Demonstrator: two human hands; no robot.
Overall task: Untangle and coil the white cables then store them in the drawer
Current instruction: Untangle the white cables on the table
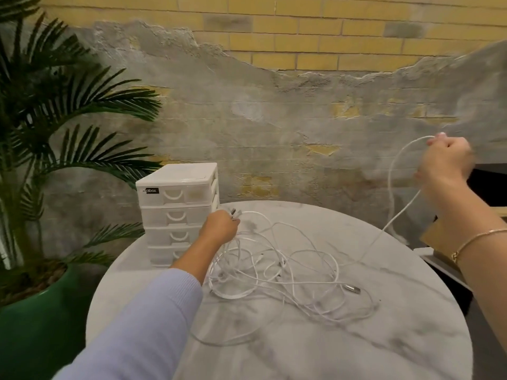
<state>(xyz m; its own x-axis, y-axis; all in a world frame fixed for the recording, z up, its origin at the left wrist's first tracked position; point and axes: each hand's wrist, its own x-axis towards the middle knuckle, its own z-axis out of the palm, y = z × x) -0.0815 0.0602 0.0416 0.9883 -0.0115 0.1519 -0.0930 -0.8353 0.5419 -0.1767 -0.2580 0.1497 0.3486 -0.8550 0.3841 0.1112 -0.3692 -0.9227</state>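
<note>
Marble round table point(356, 338) w/ tangled white cables point(288, 272), both hands' fingers pinching cable; brick wall point(274, 105) behind.

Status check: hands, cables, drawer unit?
Left hand grips cable ends beside drawer unit. Right hand holds one cable raised. White cables tangled on table. All drawers closed.

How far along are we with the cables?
Early. Nothing is coiled: the white cables lie tangled on the table. The left hand grips several plug ends; the right hand holds one strand lifted. Coiling and storing remain; the drawer unit looks shut.
</note>
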